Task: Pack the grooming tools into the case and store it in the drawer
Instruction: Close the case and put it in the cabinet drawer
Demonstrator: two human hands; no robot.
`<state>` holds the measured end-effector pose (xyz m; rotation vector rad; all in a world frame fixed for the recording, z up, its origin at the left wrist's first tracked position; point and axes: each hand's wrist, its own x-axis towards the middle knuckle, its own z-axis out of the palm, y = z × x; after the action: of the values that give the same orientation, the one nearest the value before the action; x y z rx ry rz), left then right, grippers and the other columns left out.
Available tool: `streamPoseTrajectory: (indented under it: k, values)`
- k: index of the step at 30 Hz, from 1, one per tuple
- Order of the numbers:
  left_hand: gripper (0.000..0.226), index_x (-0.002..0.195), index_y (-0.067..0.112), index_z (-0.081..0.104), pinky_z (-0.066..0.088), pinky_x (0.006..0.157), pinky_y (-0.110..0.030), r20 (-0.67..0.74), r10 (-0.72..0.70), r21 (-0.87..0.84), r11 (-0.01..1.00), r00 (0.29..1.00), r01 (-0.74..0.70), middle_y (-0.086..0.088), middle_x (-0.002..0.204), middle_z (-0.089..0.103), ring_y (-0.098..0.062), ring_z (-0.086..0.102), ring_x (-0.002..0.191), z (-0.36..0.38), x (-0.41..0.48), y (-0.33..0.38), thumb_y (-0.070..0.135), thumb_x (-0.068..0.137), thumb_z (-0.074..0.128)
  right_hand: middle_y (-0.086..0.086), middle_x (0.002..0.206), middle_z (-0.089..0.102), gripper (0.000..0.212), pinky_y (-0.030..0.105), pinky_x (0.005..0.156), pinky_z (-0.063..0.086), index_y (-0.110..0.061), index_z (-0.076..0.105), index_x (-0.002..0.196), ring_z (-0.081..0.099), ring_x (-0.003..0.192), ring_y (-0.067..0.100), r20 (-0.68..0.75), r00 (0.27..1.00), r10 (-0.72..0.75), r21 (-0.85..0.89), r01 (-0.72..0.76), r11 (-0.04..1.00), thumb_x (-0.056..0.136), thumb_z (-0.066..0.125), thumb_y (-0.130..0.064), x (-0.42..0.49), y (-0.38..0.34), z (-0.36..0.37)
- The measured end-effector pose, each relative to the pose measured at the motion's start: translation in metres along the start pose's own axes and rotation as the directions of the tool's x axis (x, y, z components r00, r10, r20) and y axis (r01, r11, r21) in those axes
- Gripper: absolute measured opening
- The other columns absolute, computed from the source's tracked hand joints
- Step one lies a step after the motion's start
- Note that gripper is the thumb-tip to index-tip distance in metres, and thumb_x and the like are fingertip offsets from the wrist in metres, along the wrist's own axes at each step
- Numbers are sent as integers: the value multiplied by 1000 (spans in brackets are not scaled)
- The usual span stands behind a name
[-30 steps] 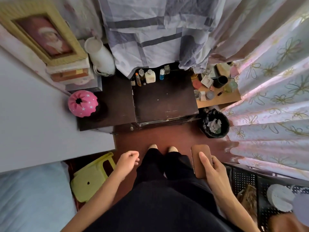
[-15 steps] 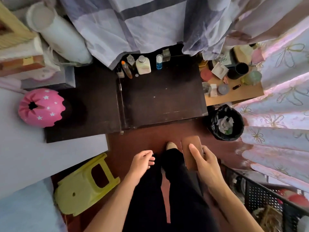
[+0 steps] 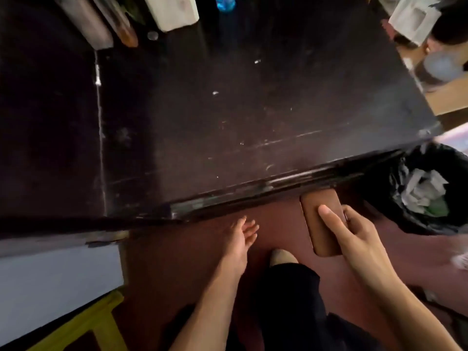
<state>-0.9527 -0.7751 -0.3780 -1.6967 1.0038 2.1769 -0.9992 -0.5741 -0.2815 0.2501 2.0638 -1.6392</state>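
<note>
View from above, looking down past the person's dark trousers (image 3: pixel 291 300) and one foot (image 3: pixel 281 257) to a red-brown floor (image 3: pixel 190 262). A dark wooden cabinet (image 3: pixel 253 110), its top scuffed, fills the upper half of the view. At its far edge stand a white bottle (image 3: pixel 174 11), a blue bottle (image 3: pixel 225 1) and an orange tube (image 3: pixel 124 29), all blurred. The cabinet's front edge (image 3: pixel 253 191) overhangs the floor and hides whatever lies below it, so the drawer itself cannot be made out. To the right of the cabinet, a bin lined with a black bag (image 3: pixel 395 178) holds crumpled paper (image 3: pixel 423 188). Behind the bin, a low pale wooden table (image 3: pixel 448 97) carries a white box (image 3: pixel 412 19). A yellow stool (image 3: pixel 83 323) stands at lower left, beside a pale flat surface (image 3: pixel 50 279). The brown case (image 3: pixel 321 224), closed and with rounded corners, is held in the right hand (image 3: pixel 359 234). The thumb (image 3: pixel 329 219) lies flat along its top face and the fingers curl round its right edge. The case's far end sits just below the cabinet's front edge, with the bin near on the right. The left hand (image 3: pixel 240 239) holds nothing. Its fingers are loosely extended toward the cabinet front, just short of the edge and apart from the case.
</note>
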Motion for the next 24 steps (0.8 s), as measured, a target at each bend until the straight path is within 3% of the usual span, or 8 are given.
streamPoseTrajectory:
  k: [2,5,8,11,14,17,20,24]
  values:
    - [20,122,12,55,48,81,-28,5,-8,-135,991,1000,9,-11,115,63,-22,64,99,-1,38,-15,17,109,40,16,74,64,52,25,60,52,-10,69,88,62,67,14,-11,999,-42,17,42,999,92,72,-62,13,40,6]
    - [22,127,14,53,49,89,-31,37,51,-281,959,998,-39,-6,109,66,-19,66,98,-2,75,-34,19,108,42,20,76,64,53,37,67,51,-10,69,89,61,71,17,-28,997,-72,59,74,996,90,71,-63,29,87,16]
    - [21,124,17,56,50,86,-29,87,136,-352,931,987,-98,-4,112,68,-16,67,101,-1,96,-44,19,107,44,-6,67,60,42,17,56,48,-20,65,73,57,63,6,-80,991,-108,97,116,989,92,71,-57,37,123,25]
    - [14,107,15,60,51,87,-30,135,171,-402,910,976,-104,-5,116,69,-16,68,106,1,108,-47,17,105,46,-11,65,59,39,11,53,46,-22,62,70,55,59,3,-102,984,-145,130,157,979,97,68,-49,39,152,31]
    - [13,104,13,61,50,93,-32,149,172,-465,881,974,-85,-5,116,68,-18,68,112,3,107,-44,16,103,48,-7,66,61,42,12,54,48,-16,62,73,57,60,5,-118,984,-133,149,150,977,97,68,-49,37,165,34]
    - [13,105,13,61,49,97,-36,152,160,-450,890,975,-76,-5,115,69,-21,67,121,4,102,-42,16,102,48,-4,70,65,47,14,57,51,-5,64,85,61,63,6,-117,986,-117,176,137,975,97,69,-51,34,170,34]
    - [11,104,14,58,47,102,-38,164,161,-405,911,973,-82,-5,116,69,-21,67,124,3,104,-38,18,101,48,-6,69,63,53,12,56,49,-6,64,86,58,62,5,-113,985,-128,152,145,978,90,68,-59,33,169,35]
    - [28,126,14,56,43,101,-33,153,164,-356,929,975,-101,-3,121,69,-17,64,127,3,105,-34,23,101,46,-4,70,59,56,14,56,48,-4,60,84,55,64,7,-119,983,-138,135,153,979,89,68,-60,36,167,34]
